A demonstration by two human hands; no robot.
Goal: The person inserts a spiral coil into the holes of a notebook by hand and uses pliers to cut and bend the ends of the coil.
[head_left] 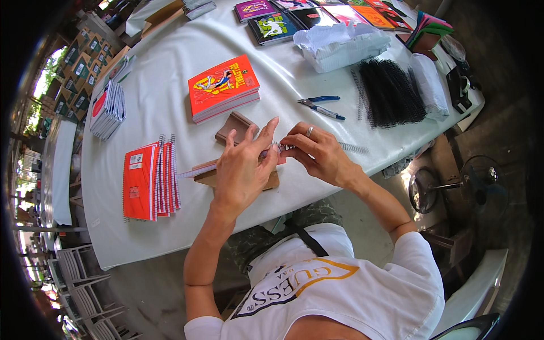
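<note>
Working close to the near edge of the table (pixel 136 241), the right hand (pixel 317 150) pinches a thin spiral coil (pixel 354 149) between thumb and fingers, its free end sticking out to the right. The left hand (pixel 245 170) is spread over a pad of sheets (pixel 199 170); whether its thumb presses, I cannot tell. The coil should be light, springy and easily bent, so it is better held near the pad. The pad looks stiffer and should accept flat pressure. Under it sits a wooden block (pixel 273 181). To the left lie spiral notebooks (pixel 140 184). Just behind the left hand, a brown block (pixel 238 123) leaves little room for fingers. Farther, an orange-red notebook stack (pixel 226 90), cutting pliers (pixel 323 106) and black coils (pixel 391 93) lie apart.
</note>
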